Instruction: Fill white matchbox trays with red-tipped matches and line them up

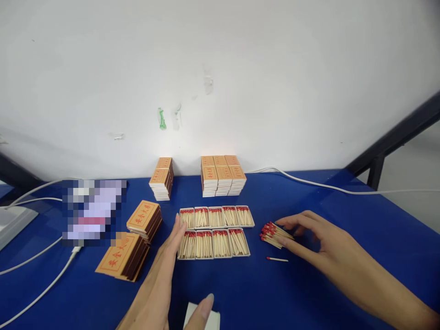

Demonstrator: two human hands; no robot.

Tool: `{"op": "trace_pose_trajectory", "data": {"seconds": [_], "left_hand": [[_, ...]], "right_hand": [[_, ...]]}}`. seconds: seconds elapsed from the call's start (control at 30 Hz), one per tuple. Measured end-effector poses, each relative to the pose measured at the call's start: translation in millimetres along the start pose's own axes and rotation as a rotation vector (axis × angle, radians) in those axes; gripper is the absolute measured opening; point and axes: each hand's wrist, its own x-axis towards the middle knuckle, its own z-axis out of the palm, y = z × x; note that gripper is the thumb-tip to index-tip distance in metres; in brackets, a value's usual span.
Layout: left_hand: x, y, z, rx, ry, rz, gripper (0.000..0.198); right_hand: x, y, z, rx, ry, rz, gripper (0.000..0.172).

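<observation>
My left hand [163, 275] is stretched out, its fingertips against the left edge of the filled matchbox trays. Its thumb stands well apart, over a white card-like piece [213, 318] cut off by the bottom edge. Two rows of open trays [213, 256] hold upright-lying matches [221, 244] with red heads to the back. To their right, my right hand [319, 240] has thumb and fingers on either side of a loose pile of matches [273, 233], pinching its right end. One single match [277, 259] lies just in front of that pile.
Orange matchboxes stand by the wall in a narrow stack [161, 178] and a wider block [223, 176]. Orange box sleeves [120, 254] are piled at left. A blurred-out phone-like object [99, 206] and white cables [51, 284] lie farther left; another cable [319, 183] crosses the back right.
</observation>
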Motion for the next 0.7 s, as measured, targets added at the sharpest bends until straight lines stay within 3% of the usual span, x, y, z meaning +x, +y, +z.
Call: {"op": "trace_pose_trajectory", "data": {"seconds": [0.23,0.47,0.6,0.7], "left_hand": [[0,-3,-1.7,0.076,0.018,0.075,0.048],[-11,-7,6.1,0.081,0.043,0.136,0.086],[-17,4,9.3,0.043,0.031,0.153,0.097],[-31,19,2.8,0.025,0.014,0.212,0.101]], "right_hand": [[-3,-7,7,0.033,0.004,-0.093,0.051],[-36,1,8,-0.107,0.212,-0.357,0.036],[-48,-5,21,-0.215,0.245,-0.52,0.029],[-49,-11,28,-0.23,0.25,-0.56,0.029]]}}
